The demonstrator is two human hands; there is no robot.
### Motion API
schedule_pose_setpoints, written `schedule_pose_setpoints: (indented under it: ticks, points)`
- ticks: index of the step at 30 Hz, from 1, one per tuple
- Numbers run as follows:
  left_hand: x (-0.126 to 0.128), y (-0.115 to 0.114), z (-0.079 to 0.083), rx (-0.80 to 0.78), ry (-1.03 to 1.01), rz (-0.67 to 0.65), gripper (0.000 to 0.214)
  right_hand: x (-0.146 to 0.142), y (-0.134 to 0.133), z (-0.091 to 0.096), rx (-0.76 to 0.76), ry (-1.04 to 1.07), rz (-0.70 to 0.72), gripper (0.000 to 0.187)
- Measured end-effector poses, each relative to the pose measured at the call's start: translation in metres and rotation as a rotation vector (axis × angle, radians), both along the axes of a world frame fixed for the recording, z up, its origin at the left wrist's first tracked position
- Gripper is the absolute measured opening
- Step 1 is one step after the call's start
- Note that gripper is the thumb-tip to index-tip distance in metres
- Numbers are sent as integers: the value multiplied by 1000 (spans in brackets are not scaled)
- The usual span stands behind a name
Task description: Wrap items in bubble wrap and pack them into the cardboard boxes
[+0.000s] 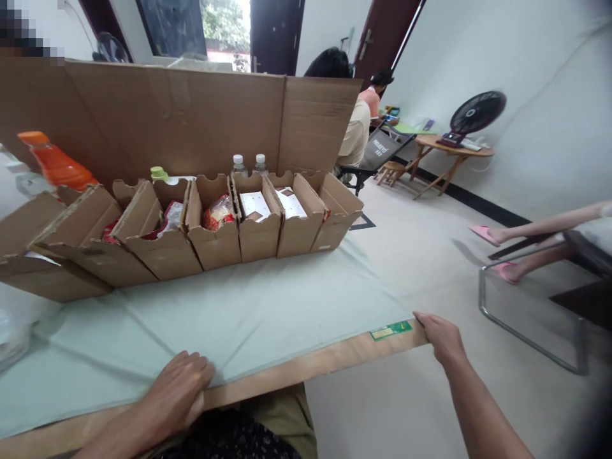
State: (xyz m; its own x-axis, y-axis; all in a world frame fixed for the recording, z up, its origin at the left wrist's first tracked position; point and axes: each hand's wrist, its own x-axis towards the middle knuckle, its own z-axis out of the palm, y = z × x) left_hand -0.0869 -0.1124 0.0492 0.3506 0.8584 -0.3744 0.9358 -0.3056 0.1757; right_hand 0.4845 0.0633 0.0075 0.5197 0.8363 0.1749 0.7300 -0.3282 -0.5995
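Note:
My left hand lies flat, fingers together, on the pale green cloth at the table's near wooden edge. My right hand rests on the table's right corner, fingers curled over the edge, holding nothing loose. A green label sits on the edge just left of it. Farther back, a row of several open cardboard bins holds packets, red-wrapped snacks and white sachets.
A tall cardboard sheet stands behind the bins. An orange bottle and two clear bottles rise behind them. People sit at the back; another person's legs in pink slippers stretch in from the right. A fan stands on a small table.

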Motion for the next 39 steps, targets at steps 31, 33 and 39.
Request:
schedule_pose_setpoints:
  ticks: [31, 33, 39]
  points:
    - [-46, 146, -84, 675, -279, 203, 40, -194, 145, 148, 14, -825, 678, 28]
    - [-46, 147, -83, 686, -263, 196, 40, -193, 138, 152, -20, -835, 674, 27]
    - [-47, 149, -83, 702, -225, 151, 42, -199, 85, 163, -97, -917, 677, 24]
